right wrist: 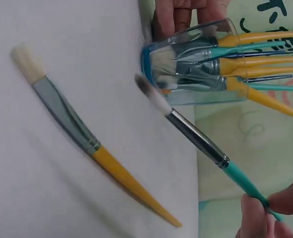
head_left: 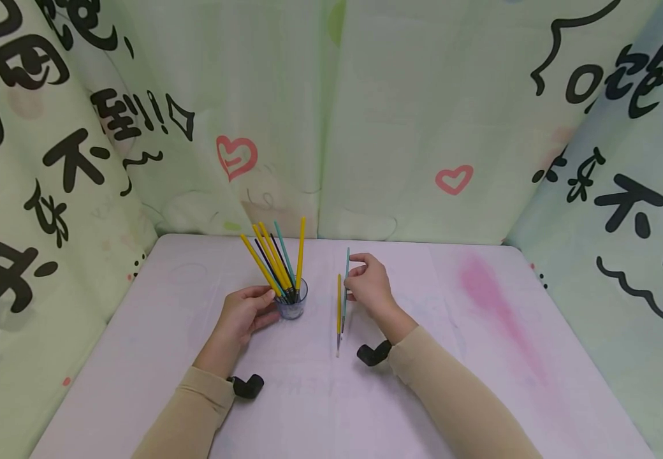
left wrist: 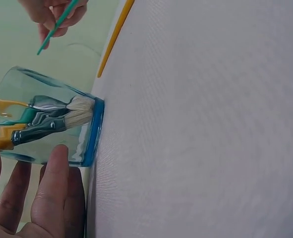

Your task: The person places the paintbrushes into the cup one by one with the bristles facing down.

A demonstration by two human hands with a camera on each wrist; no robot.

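Observation:
A clear glass with a blue base (head_left: pixel 292 310) holds several paintbrushes, bristles down, with yellow, teal and dark handles. My left hand (head_left: pixel 247 312) holds the glass from its left side, thumb near the rim and fingers low against the wall. To the right, my right hand (head_left: pixel 370 282) pinches a teal-handled paintbrush (right wrist: pixel 198 139) by its handle between thumb and fingers. That brush's dark-tipped bristles point down, toward the table's near side. Close beside it, a yellow-handled paintbrush (right wrist: pixel 121 176) with pale flat bristles lies on the table.
The table (head_left: pixel 446 395) has a pale pinkish cover with a pink smear (head_left: pixel 498 299) at the right. Printed curtains (head_left: pixel 389 127) hang along its back and both sides. Black camera mounts (head_left: pixel 248 386) sit at both wrists.

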